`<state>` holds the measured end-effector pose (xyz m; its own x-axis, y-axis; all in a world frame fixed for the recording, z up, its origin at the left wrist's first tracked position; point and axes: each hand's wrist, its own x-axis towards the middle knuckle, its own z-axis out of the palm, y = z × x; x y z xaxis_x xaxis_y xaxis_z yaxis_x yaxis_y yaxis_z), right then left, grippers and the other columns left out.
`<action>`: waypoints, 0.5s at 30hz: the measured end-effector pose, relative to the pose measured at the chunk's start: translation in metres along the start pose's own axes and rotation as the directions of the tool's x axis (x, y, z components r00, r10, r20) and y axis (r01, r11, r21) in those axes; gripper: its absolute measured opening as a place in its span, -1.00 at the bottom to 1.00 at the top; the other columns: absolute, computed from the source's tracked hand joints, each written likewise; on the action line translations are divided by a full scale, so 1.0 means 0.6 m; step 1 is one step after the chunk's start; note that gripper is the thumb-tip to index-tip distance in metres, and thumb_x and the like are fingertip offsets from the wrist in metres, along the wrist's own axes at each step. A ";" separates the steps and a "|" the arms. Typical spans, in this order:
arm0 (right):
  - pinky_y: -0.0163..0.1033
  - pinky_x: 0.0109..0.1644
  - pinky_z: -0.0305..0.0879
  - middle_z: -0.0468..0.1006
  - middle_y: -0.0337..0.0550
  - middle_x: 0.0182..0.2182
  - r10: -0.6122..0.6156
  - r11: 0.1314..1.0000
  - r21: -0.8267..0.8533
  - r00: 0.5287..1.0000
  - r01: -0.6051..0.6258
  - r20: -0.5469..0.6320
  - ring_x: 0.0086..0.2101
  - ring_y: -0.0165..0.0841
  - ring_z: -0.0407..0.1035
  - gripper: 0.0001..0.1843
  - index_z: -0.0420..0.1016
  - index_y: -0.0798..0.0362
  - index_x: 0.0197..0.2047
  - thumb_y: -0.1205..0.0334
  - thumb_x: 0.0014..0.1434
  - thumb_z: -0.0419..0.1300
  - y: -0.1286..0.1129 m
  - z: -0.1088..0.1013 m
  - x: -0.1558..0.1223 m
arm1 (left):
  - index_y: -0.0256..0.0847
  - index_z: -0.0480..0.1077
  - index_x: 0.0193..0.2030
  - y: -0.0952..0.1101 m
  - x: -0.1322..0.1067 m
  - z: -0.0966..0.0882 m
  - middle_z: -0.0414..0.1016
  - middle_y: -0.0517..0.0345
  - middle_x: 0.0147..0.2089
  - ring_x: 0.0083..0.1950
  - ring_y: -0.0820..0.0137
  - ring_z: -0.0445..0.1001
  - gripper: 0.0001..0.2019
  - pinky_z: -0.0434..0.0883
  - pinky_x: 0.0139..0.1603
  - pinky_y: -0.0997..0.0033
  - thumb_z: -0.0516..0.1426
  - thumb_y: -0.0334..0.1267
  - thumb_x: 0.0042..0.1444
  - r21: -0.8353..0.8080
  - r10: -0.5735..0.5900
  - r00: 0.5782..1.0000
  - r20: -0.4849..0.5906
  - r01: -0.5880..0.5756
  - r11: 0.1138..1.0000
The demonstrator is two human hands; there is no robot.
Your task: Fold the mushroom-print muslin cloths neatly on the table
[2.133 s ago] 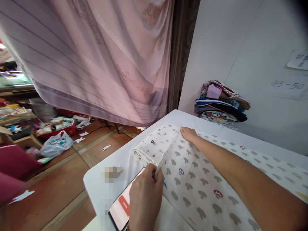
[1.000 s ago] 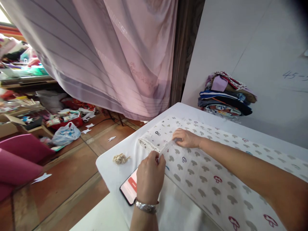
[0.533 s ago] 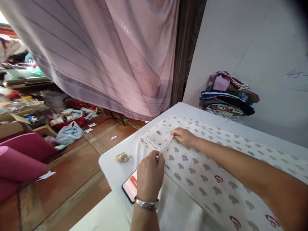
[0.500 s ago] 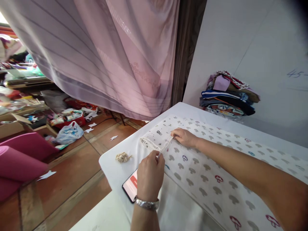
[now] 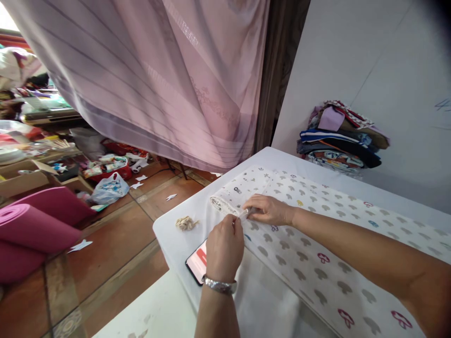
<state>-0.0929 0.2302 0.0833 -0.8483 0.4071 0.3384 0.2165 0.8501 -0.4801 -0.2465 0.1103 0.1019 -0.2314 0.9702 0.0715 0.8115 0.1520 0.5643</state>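
A white cloth printed with small mushrooms (image 5: 317, 234) lies spread along the white table (image 5: 169, 230), its far end rolled up (image 5: 225, 199). My left hand (image 5: 225, 246) pinches the folded edge of this cloth at the near side. My right hand (image 5: 269, 210) is closed on the same fold just beyond, fingertips close to the left hand's. A phone with a red button on its screen (image 5: 196, 265) lies on the table partly under my left hand. A silver bracelet sits on my left wrist.
A small beige scrap bundle (image 5: 186, 223) lies near the table's left edge. A stack of folded fabrics (image 5: 340, 138) sits at the back by the wall. A pink curtain (image 5: 158, 80) hangs ahead. Magenta rolls (image 5: 38, 225) and bags clutter the floor at left.
My right hand slid along the fold from the far edge toward my left hand, so the two hands now nearly meet. The camera view shifted slightly left.
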 end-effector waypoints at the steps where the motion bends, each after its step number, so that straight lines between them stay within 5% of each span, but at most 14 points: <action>1: -0.19 -0.07 0.27 0.49 -0.11 -0.24 -0.002 1.000 0.000 1.000 0.002 -0.002 -0.19 -0.34 0.33 -0.75 0.40 0.03 -0.09 0.27 0.13 0.15 0.000 0.002 0.000 | -0.19 0.37 -0.34 0.000 0.000 0.000 0.50 0.12 -0.39 -0.35 0.36 0.42 -0.77 0.11 -0.40 0.44 -0.09 -0.27 0.21 0.002 -0.001 1.000 -0.001 0.001 1.000; 15: -0.25 -0.14 0.26 0.47 -0.19 -0.35 0.136 0.991 0.023 0.985 -0.135 -0.108 -0.28 -0.38 0.34 -0.88 0.41 0.03 -0.27 0.34 0.17 0.05 -0.005 0.017 0.007 | -0.17 0.40 -0.10 -0.006 -0.001 0.000 0.52 0.09 -0.31 -0.27 0.33 0.45 -0.73 0.17 -0.36 0.43 -0.02 -0.14 0.18 -0.025 0.018 0.998 0.056 -0.017 1.000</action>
<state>-0.1023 0.2258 0.0778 -0.7535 0.5531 0.3555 0.3173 0.7795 -0.5401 -0.2495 0.1090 0.0999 -0.1860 0.9819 0.0353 0.8017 0.1309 0.5833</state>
